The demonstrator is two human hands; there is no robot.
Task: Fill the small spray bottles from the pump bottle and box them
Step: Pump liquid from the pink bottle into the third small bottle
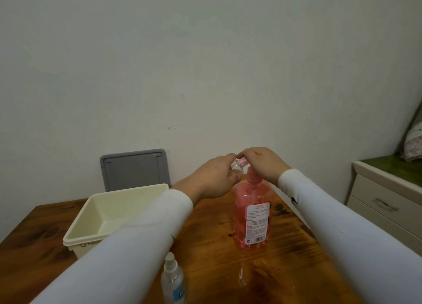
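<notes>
left hand (214, 178): fingers curled round a small clear bottle (236, 168), tilted, mouth at the pump spout
right hand (262, 164): on top of the pump head, fingers curled down over it
pump bottle (251, 214): pink, upright on the wooden table (217, 246), label toward camera
spray bottle (173, 281): capped, upright, near front edge
clear cap (242, 278): lying on table, blurry
box (109, 214): cream, open, left of pump bottle
lid (134, 169): grey, leaning on wall behind box

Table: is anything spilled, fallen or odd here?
No spill shows. One clear item lies flat on the table before the pump bottle; too faint to identify. The box holds no bottles; its grey lid leans on the wall.
</notes>
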